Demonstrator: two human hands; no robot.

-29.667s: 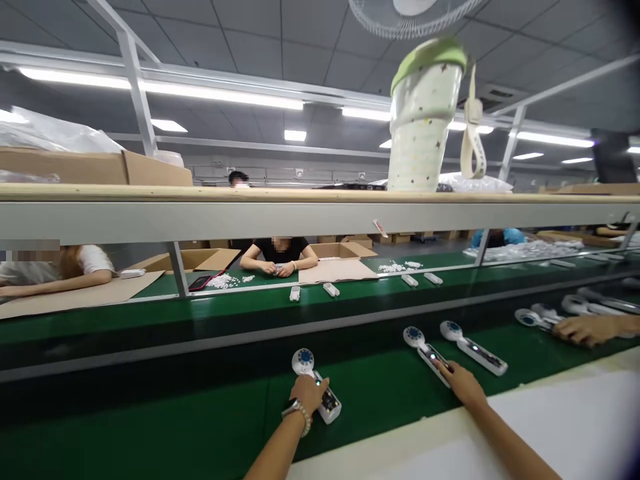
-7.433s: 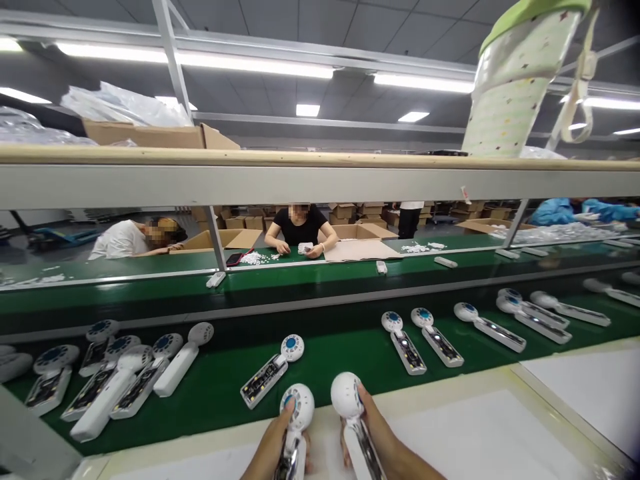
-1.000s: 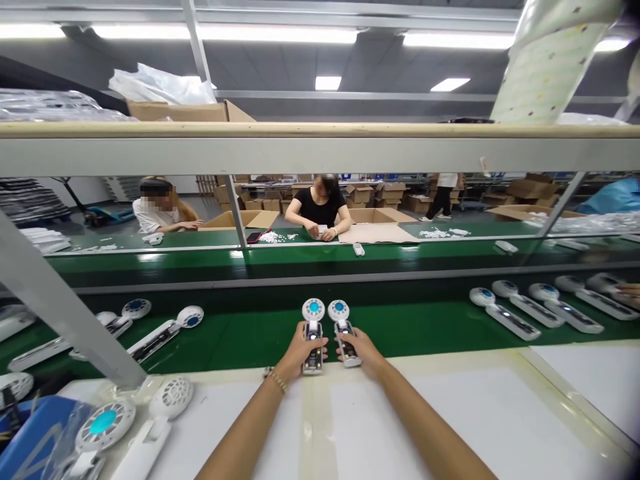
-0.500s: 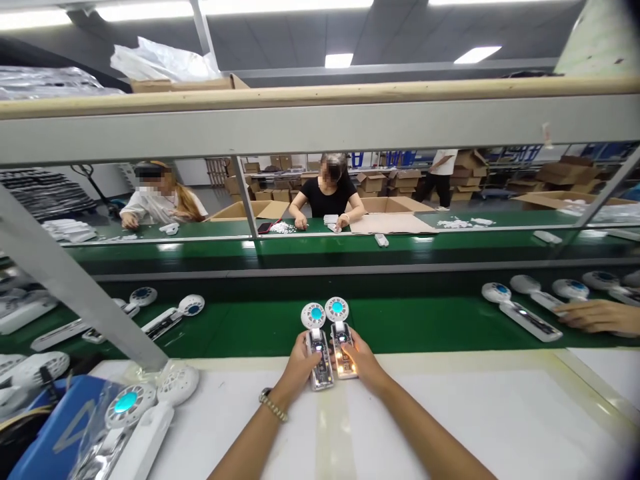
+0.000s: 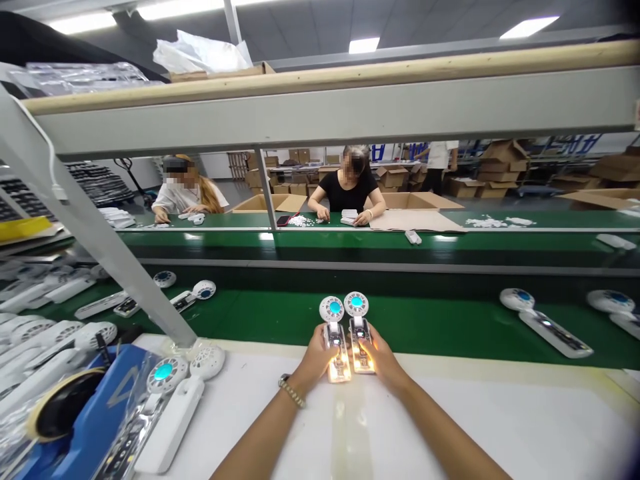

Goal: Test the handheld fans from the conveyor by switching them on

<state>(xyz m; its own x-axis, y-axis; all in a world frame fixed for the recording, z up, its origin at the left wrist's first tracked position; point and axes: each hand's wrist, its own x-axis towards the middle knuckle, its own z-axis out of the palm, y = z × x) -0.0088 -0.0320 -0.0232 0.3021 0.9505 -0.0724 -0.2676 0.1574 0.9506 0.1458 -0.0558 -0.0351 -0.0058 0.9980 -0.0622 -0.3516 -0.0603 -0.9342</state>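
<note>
Two handheld fans stand side by side before me, each with a round white head, a blue centre and a clear handle showing the circuit inside. My left hand (image 5: 319, 355) grips the left fan (image 5: 332, 309) by its handle, thumb on the front. Around the handle of the right fan (image 5: 357, 304) my right hand (image 5: 383, 357) is closed, thumb likewise on the front. Both handles glow warm orange-yellow toward their lower ends. The fans are held over the front edge of the green conveyor belt (image 5: 270, 313) and the white worktop (image 5: 440, 413).
At left stand a blue tape dispenser (image 5: 95, 413), a bagged fan (image 5: 167, 375) and a white fan (image 5: 173, 420). More fans lie on the belt, including one at right (image 5: 555, 330). A slanted metal post (image 5: 125, 267) rises at left. Co-workers sit across the belt.
The left fan's handle has lit up orange-yellow; the right one was glowing before and still is. My view has swung left. The co-worker's hand at the far right is out of view.
</note>
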